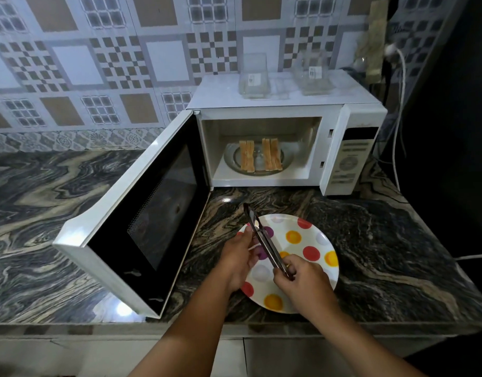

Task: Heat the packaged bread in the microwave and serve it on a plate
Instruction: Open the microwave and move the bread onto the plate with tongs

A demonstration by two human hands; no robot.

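Observation:
The white microwave (286,104) stands at the back of the counter with its door (141,213) swung wide open to the left. Inside, several slices of bread (261,158) stand on edge on the glass turntable (231,156). In front of it lies a white plate with coloured dots (313,240). Above the plate I hold a pair of dark metal tongs (264,240). My right hand (302,278) grips their handle end, and my left hand (239,257) pinches them near the middle. The tong tips point toward the microwave.
Two clear plastic containers (254,77) (314,73) sit on top of the microwave. A white power cable (397,118) hangs along the dark wall at the right. The marbled counter (44,213) stretches left, its front edge running just below my forearms.

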